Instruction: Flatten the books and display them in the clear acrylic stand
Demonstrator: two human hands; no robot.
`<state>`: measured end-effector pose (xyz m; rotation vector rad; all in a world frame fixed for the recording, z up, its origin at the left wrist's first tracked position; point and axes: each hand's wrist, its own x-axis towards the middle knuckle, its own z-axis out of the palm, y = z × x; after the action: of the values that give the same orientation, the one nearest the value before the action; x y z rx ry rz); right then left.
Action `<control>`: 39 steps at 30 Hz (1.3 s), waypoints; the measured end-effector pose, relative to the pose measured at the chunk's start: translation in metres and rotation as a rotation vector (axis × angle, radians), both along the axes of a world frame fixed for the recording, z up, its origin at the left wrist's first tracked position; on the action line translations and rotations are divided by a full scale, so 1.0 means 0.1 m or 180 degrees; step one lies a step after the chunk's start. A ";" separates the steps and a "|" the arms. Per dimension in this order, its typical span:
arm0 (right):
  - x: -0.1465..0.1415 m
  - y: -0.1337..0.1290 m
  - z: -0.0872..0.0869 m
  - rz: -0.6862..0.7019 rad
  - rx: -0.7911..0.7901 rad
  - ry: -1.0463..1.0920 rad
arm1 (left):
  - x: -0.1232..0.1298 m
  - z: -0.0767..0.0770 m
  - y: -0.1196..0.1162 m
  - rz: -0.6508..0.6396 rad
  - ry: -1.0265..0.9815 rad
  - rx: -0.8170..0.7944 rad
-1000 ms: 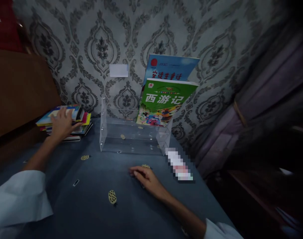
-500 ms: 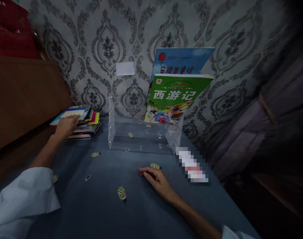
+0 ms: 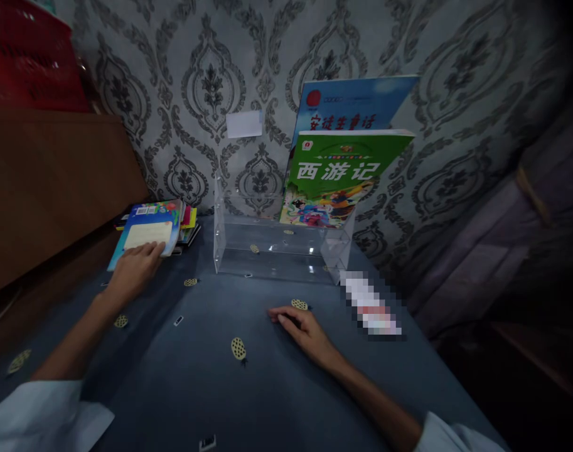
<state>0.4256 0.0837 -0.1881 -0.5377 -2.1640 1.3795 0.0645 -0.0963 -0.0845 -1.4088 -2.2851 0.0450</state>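
My left hand [image 3: 136, 269] is closed on the near edge of a blue book [image 3: 144, 216] with a pale panel and a barcode. Its fingers lie over the cover, and the thumb is hidden. The book overhangs a stack of books [image 3: 190, 220] toward me. My right hand [image 3: 305, 329] is loosely open by the tabletop with its fingers bent, holding nothing. Ahead is a clear acrylic rack [image 3: 220, 226]. A green book [image 3: 333, 182] stands tilted in its right part, with a blue-covered book [image 3: 356, 100] behind it.
A dark blue cloth with pineapple prints [image 3: 238, 349] covers the table. A pixelated item [image 3: 371, 304] lies right of the rack. Brown furniture [image 3: 55, 188] bearing a red bag [image 3: 32, 63] stands at left. A curtain [image 3: 493, 207] hangs at right; patterned wallpaper [image 3: 213, 94] is behind.
My left hand has drawn the top blue book toward me, so more of its cover shows and it sticks out from the stack. My right hand stays nearly still; the view has shifted slightly.
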 end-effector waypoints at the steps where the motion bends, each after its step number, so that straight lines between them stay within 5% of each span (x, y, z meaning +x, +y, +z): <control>1: 0.00 0.00 0.00 0.0008 0.0022 -0.0002 | 0.08 -0.06 -0.06 -0.0053 -0.0021 -0.0013; 8: -0.01 -0.01 0.01 0.0019 0.0041 0.0003 | 0.85 -0.50 -0.49 -0.0221 -0.0154 -0.0874; 15: -0.01 -0.02 -0.01 0.0034 0.0134 -0.0033 | 1.42 -0.56 -0.71 -0.0320 -0.0198 -0.1226; 27: 0.04 -0.24 0.07 0.0427 0.1900 0.0238 | 2.36 -0.95 -0.72 -0.1725 -0.0139 -0.0943; 33: 0.10 -0.28 0.12 0.0872 0.2203 -0.0005 | 2.29 -0.95 -0.63 -0.2648 -0.0376 -0.0791; 39: 0.14 -0.32 0.07 0.1095 0.2243 -0.0633 | 1.90 -0.93 -0.57 -0.2936 -0.0613 -0.0791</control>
<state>0.4401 0.0520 -0.1811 -0.0282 -2.7868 0.6287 0.2544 -0.1532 -0.1773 -2.5508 -1.5801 -0.1029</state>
